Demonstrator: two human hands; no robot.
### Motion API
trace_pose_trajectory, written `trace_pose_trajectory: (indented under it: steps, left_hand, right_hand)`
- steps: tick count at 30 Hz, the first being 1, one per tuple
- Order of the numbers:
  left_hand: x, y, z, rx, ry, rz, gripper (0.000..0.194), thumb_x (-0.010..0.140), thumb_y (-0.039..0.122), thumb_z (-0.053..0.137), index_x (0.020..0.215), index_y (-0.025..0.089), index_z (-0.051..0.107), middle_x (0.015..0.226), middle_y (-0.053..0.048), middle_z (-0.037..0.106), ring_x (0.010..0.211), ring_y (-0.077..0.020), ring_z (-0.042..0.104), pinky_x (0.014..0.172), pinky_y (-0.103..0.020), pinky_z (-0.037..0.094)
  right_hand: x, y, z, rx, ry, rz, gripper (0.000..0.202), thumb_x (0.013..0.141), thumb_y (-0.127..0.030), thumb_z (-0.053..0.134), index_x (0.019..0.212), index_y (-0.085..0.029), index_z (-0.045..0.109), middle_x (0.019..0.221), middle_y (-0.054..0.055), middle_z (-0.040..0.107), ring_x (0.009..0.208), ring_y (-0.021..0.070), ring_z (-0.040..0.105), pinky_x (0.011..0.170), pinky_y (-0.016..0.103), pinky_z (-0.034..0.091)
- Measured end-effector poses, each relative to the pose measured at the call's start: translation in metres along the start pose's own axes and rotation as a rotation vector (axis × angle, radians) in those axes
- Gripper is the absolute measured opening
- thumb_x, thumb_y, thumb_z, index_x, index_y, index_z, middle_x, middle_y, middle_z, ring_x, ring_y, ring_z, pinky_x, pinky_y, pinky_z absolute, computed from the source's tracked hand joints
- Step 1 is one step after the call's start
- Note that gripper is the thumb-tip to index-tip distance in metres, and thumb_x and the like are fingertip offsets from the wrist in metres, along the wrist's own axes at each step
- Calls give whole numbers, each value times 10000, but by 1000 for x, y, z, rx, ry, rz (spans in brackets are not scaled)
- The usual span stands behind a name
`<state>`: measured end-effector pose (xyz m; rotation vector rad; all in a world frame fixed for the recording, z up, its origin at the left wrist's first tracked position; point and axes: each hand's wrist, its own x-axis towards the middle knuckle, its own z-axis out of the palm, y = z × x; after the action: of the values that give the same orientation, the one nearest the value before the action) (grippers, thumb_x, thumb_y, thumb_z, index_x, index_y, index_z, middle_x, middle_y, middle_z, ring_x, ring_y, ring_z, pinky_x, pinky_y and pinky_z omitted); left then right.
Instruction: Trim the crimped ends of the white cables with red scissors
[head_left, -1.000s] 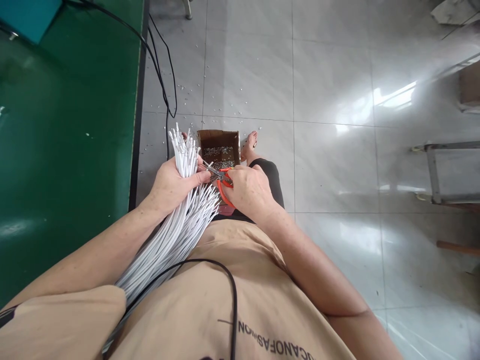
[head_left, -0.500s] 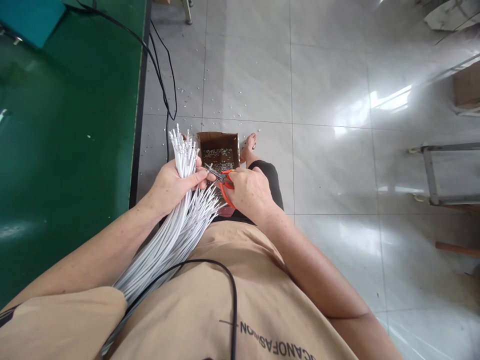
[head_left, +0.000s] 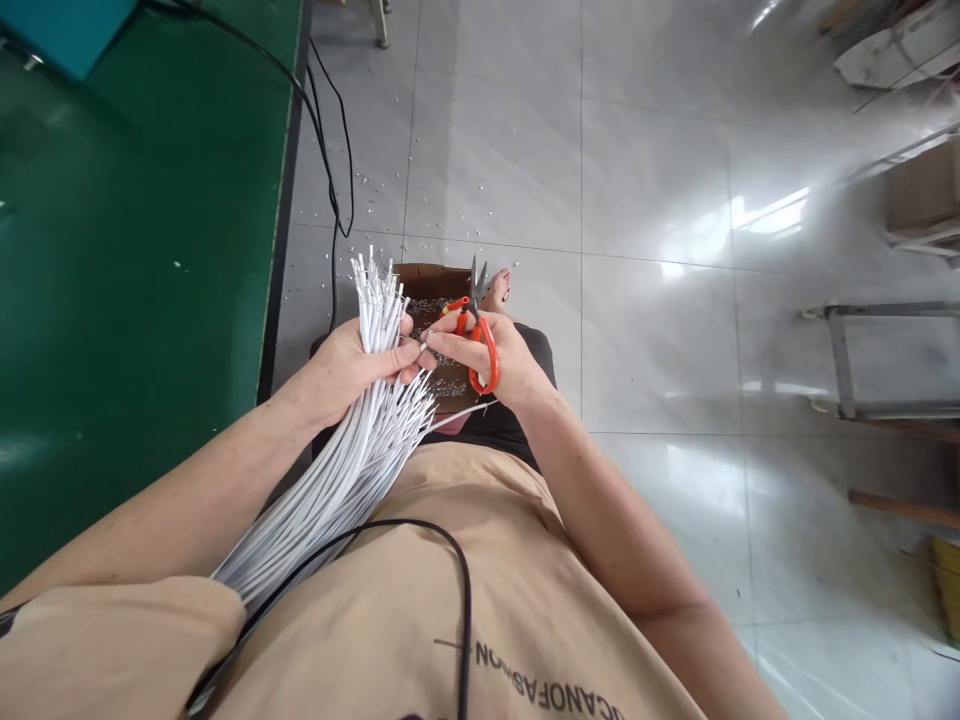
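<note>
A green table [head_left: 150, 250] is cut off at left. The left hand [head_left: 339, 368] grips a bundle of white wires [head_left: 352, 450], its lower end hidden by the sleeve [head_left: 142, 630]. Below the hands, a partly covered cardboard box [head_left: 435, 279] holds small pale clippings [head_left: 448, 387]. The right hand [head_left: 511, 358] holds orange-handled scissors [head_left: 475, 302], its fingertips at a white piece [head_left: 424, 346] hard to make out.

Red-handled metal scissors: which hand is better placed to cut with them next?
Probably the right hand: it holds the red-handled metal scissors, while the left hand grips the bundle of white wires.
</note>
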<state>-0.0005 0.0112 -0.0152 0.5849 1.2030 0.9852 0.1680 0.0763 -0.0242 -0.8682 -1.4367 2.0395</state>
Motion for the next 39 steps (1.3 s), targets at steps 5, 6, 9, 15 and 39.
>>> trace_pose_trajectory:
  steps: [5,6,9,15,39]
  left_hand:
    - [1,-2,1,8,92,-23,353,676,219,804,922,165,558,708,15,684,616,-103,625,633,-241,507]
    - [1,-3,1,25,128,-20,384,639,224,830,915,167,569,708,28,673,631,-104,630,652,-246,512]
    - [3,-4,1,74,224,3,437,541,213,879,868,155,595,699,48,654,630,-91,609,661,-241,501]
    - [2,-2,3,107,252,-13,428,578,210,862,907,157,593,720,38,677,657,-108,620,682,-267,503]
    - [2,-1,-2,306,200,-10,438,561,263,869,944,180,672,878,-1,698,821,-166,627,810,-325,490]
  right_hand:
    - [-7,5,8,-169,196,-20,243,796,-391,654,738,-162,602,707,1,601,677,111,519,673,258,430]
    - [-9,6,12,-259,248,-50,233,796,-384,650,731,-167,595,713,1,587,674,112,507,665,260,423]
    - [-15,7,22,-461,280,-177,254,765,-394,672,679,-180,567,719,2,543,684,118,476,671,267,413]
    - [-14,5,23,-168,505,-18,352,824,-504,578,695,-178,542,670,-13,526,653,102,471,653,244,423]
    - [-7,10,22,-245,301,135,244,766,-390,633,801,-156,695,651,-23,555,593,88,446,582,229,374]
